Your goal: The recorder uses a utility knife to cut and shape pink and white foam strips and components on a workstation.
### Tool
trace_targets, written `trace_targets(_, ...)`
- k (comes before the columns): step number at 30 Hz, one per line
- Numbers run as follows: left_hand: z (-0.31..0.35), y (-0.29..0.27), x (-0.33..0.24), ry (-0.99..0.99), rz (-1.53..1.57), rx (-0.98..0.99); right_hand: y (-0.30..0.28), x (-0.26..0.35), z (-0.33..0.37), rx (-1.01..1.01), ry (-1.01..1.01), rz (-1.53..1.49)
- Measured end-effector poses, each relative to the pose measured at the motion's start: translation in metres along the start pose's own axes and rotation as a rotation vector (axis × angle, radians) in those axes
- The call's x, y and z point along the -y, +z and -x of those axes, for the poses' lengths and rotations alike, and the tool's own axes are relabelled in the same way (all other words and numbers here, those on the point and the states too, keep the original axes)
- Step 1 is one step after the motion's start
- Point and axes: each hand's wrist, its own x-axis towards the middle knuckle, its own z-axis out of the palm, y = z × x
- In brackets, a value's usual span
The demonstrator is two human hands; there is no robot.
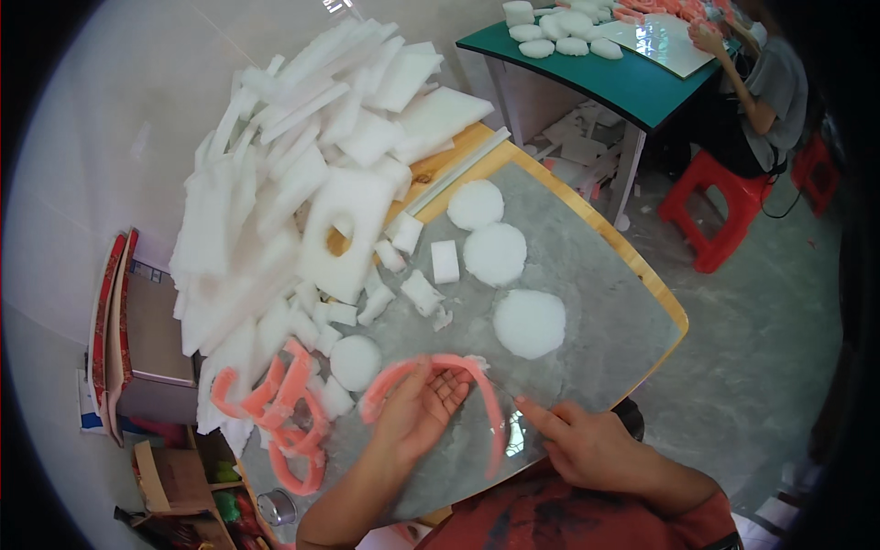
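My left hand lies palm up on the grey table top, fingers apart, inside the curve of a pink foam arch strip that it touches. My right hand rests at the table's near edge with its index finger stretched toward the strip's right leg. Three white foam discs lie in a row beyond the hands. A smaller white disc sits left of my left hand.
A large heap of white foam offcuts covers the table's left and far side. More pink foam strips lie at the left. Small white blocks are scattered mid-table. Another person sits on a red stool at a green table.
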Motion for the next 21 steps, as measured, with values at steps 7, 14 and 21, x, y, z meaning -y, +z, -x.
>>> trace_targets(7,0.015,0.016,0.006,-0.060,-0.074,-0.103,-0.002,0.001,0.001,0.025,0.028,0.049)
trace_targets(14,0.025,0.010,-0.003,0.687,-1.470,-0.077,-0.006,0.008,-0.003,0.059,0.036,0.112)
trace_targets(21,-0.016,-0.001,0.000,1.219,-1.764,0.204,-0.008,0.010,-0.003,0.103,0.072,0.151)
